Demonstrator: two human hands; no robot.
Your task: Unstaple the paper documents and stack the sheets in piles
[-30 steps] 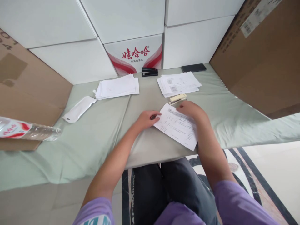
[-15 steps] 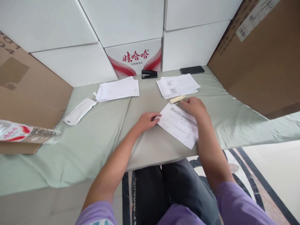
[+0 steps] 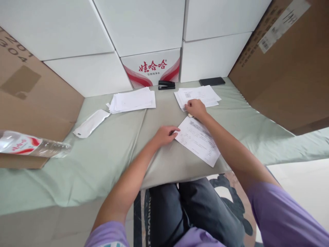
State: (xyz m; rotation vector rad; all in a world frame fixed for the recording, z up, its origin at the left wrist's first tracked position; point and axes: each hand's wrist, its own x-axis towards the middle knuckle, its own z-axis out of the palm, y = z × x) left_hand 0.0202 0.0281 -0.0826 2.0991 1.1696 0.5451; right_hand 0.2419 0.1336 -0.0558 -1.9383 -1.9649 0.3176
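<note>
A printed sheet of paper [image 3: 199, 140] lies at an angle near the front of the cloth-covered table. At its left corner is my left hand [image 3: 166, 134], thumb and curled fingers closed on the paper's edge. My right hand [image 3: 195, 108] is closed over the lower left edge of the right paper stack [image 3: 205, 94]. What its fingertips hold, if anything, is hidden. Below that hand, a small cream-coloured tool [image 3: 190, 116] shows only one end by the sheet's top corner; the rest is covered.
Another paper stack [image 3: 133, 100] lies left, beside a white packet [image 3: 92, 123]. A black stapler [image 3: 166, 85] and a dark phone [image 3: 212, 81] sit against white boxes [image 3: 151, 70]. Brown cartons [image 3: 282, 75] flank the table. A water bottle [image 3: 33, 144] lies at far left.
My right hand has moved up and left, from beside the cream tool to the stack's edge, and now covers most of the tool. My left hand stays at the sheet's corner.
</note>
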